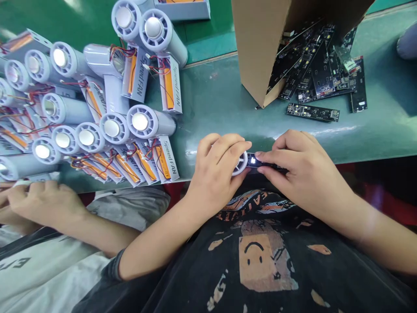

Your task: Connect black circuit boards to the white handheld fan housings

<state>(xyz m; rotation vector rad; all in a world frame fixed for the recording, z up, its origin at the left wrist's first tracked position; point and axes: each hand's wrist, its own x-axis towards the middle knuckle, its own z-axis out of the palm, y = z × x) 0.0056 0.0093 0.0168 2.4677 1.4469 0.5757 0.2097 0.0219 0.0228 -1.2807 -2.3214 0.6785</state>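
Note:
My left hand [219, 167] is closed around a pale grey fan housing [240, 164]; only part of its round, spoked end shows past the fingers. My right hand [295, 163] pinches a narrow black circuit board [251, 160] between thumb and fingers. One end of the board meets the fan housing at my left fingertips, and a white light glows on it. Whether the two are joined I cannot tell. Both hands are at the front edge of the green table, just above my lap. My palm and fingers hide most of the housing.
Many grey fan units [146, 121] with orange batteries and red wires crowd the table's left side. A cardboard box [260, 48] lies open, spilling black circuit boards [322, 74]; a single board [312, 112] lies before it. A co-worker's hand [48, 200] is at lower left.

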